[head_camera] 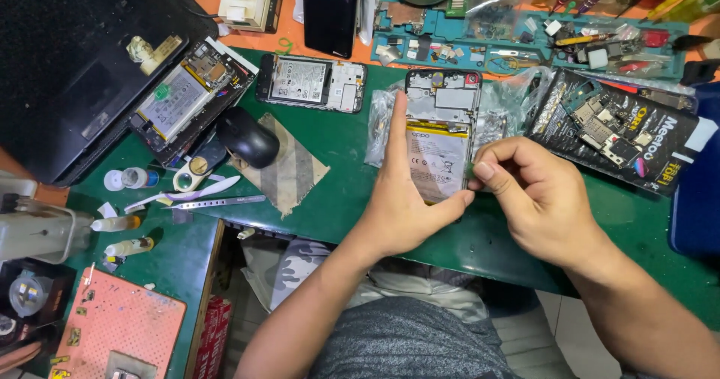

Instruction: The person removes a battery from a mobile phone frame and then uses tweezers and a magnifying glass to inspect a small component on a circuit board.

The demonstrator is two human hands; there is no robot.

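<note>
Opened phone (439, 135) cradled in left hand (405, 199), right hand (529, 191) pinching its edge

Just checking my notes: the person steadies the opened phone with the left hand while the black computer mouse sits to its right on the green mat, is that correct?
Not quite. The left hand does steady the opened phone, but the black computer mouse sits to the phone's left on the green mat, as the head view shows.
</note>
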